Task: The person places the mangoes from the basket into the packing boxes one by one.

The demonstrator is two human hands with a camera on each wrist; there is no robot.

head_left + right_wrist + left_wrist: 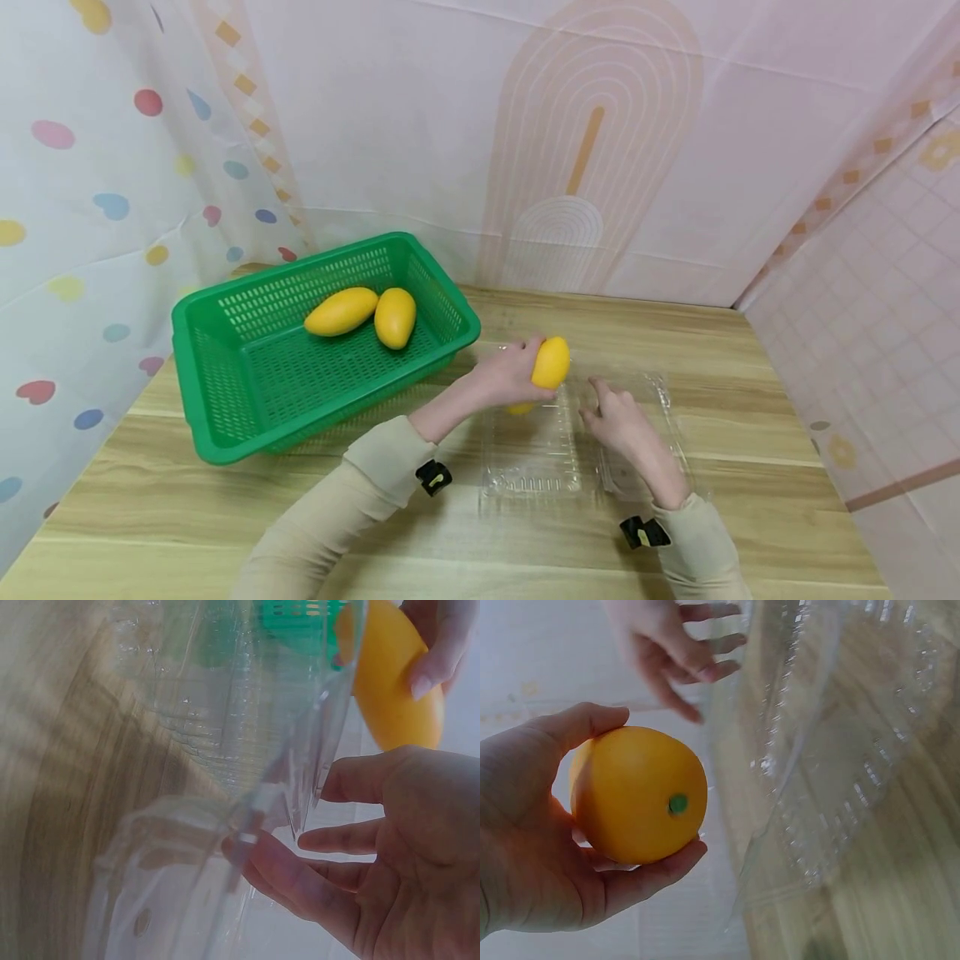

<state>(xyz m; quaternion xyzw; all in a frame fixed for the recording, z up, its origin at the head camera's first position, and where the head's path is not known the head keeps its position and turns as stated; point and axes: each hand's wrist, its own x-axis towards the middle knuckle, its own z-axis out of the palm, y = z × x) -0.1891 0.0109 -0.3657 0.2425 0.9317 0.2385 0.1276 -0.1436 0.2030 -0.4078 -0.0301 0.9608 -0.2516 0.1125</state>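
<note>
My left hand (513, 373) grips a yellow mango (552, 363) above the left half of a clear plastic clamshell box (532, 483). In the left wrist view, the mango's round end with a green stem spot (677, 803) faces the camera. A yellow patch (520, 408) shows just under that hand; whether it belongs to the same mango I cannot tell. My right hand (622, 425) is at the box's other half, the lid (663, 400). Its fingers are spread loosely beside the clear plastic edge (300, 802), the thumb partly seen through plastic.
A green plastic basket (187, 367) stands to the left, with two mangoes in it, one lying lengthwise (341, 312) and one beside it (394, 318). The wooden table (735, 400) meets a patterned cloth backdrop (390, 125) at the back and sides.
</note>
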